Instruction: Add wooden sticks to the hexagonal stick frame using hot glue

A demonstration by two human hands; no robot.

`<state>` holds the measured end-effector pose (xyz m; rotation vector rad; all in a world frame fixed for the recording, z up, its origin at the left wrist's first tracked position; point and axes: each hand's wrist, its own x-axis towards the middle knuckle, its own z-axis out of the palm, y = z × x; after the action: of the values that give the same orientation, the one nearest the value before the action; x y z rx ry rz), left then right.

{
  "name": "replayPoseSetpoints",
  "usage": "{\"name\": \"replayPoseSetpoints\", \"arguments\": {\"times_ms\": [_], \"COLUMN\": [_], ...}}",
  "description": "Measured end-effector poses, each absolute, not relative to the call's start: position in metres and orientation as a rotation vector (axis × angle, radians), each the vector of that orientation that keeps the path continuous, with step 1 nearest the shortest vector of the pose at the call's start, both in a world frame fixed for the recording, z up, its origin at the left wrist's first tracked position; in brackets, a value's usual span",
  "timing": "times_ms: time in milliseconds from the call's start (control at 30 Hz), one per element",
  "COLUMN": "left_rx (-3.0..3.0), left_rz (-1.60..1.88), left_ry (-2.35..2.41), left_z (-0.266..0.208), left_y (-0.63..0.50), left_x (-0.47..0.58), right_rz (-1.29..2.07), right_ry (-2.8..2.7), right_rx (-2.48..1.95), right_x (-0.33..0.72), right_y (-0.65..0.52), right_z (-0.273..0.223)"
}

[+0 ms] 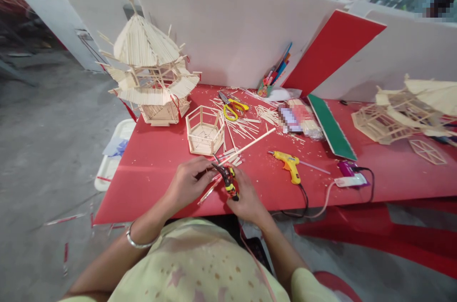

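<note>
My right hand [246, 195] is wrapped round the handles of black-and-yellow cutting pliers [227, 181]. Their jaws point away from me, close to the fingertips of my left hand [191, 182]. Those fingers are pinched together at the near end of a thin wooden stick [252, 144], which slants off to the right past the plier jaws. Whether the jaws touch the stick, I cannot tell. Just beyond my hands stands a small six-sided frame of sticks [204, 136] with a slatted base. More loose sticks and clear-red wrapper strips lie under and beside my hands.
A stick pagoda [152, 68] stands at the back left. Yellow scissors [233, 106] lie among scattered sticks [246, 125]. A yellow glue gun [288, 164] and a power strip [352, 180] with cords lie at right, before a green board [332, 128] and another stick model [400, 116].
</note>
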<state>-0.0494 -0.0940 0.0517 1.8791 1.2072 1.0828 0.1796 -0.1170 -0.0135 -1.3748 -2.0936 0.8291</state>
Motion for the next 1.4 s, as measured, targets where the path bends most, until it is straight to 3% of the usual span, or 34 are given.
{"name": "replayPoseSetpoints", "arguments": {"times_ms": [1400], "left_rx": [1.693], "left_rz": [0.995], "left_ry": [1.226], "left_z": [0.048], "left_y": [-0.080], "left_x": [-0.053], "right_rz": [0.837], "right_ry": [-2.101], "right_rx": [-1.392], "right_x": [0.172], "right_y": [-0.114], "right_z": [-0.002]}}
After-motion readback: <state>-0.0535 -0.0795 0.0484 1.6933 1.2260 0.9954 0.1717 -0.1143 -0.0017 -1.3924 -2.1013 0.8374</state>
